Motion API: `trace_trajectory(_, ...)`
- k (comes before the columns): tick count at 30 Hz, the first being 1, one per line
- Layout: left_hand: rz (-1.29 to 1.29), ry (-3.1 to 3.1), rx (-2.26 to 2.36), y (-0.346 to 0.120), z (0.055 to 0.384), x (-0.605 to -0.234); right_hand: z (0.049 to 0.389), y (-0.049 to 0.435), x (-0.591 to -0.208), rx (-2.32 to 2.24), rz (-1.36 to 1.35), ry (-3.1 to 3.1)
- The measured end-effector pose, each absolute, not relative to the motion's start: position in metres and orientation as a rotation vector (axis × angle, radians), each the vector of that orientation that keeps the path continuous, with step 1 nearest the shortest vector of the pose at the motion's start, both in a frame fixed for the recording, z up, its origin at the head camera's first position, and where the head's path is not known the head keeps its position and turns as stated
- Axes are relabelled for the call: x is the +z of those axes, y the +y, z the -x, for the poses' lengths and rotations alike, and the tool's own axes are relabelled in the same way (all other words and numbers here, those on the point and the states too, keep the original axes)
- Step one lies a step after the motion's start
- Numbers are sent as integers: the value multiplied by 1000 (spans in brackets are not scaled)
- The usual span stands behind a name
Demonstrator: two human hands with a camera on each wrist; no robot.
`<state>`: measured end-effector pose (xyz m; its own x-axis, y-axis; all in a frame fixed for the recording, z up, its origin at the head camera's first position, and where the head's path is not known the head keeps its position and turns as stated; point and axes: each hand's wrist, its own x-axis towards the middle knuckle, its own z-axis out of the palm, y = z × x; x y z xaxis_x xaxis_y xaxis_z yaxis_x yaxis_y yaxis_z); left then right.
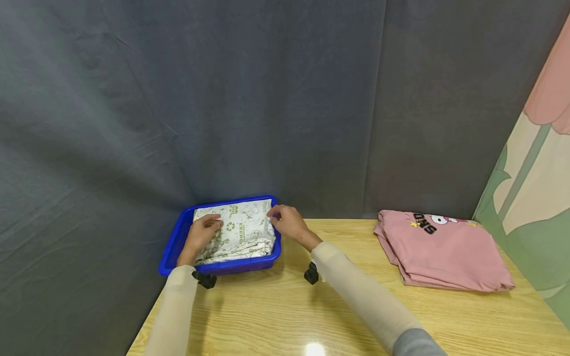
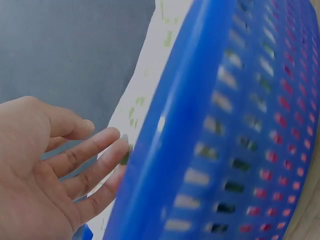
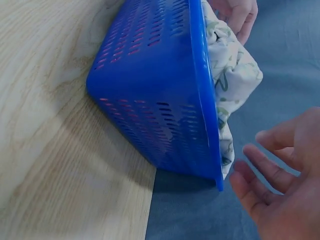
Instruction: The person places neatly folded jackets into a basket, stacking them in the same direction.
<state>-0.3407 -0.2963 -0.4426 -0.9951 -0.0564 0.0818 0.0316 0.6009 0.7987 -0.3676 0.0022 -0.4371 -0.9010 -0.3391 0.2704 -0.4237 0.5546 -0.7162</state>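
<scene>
A white cloth with green print [image 1: 240, 225] lies folded inside a blue plastic basket [image 1: 209, 268] at the table's far left. My left hand [image 1: 202, 235] is over the cloth's left side, fingers loosely bent. In the left wrist view the fingertips of that left hand [image 2: 70, 155] come right at the cloth by the basket's rim [image 2: 165, 110]. On the opposite side my right hand [image 1: 288, 221] reaches to the cloth's right edge. The right wrist view has this right hand [image 3: 280, 175] with fingers spread beside the bulging cloth [image 3: 232, 75], holding nothing.
A folded pink garment [image 1: 445, 252] with a cartoon print lies on the right of the wooden table [image 1: 267, 316]. A dark grey curtain [image 1: 285, 109] hangs behind and to the left. At the right stands a wall with a painted flower pattern [image 1: 530, 198].
</scene>
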Motion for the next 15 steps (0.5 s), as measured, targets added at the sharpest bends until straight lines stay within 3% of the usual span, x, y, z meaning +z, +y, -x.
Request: trace_trajectory(15, -40, -2569, -1508, -267, 342, -437, 365, 43, -428, 1519, -608, -2638)
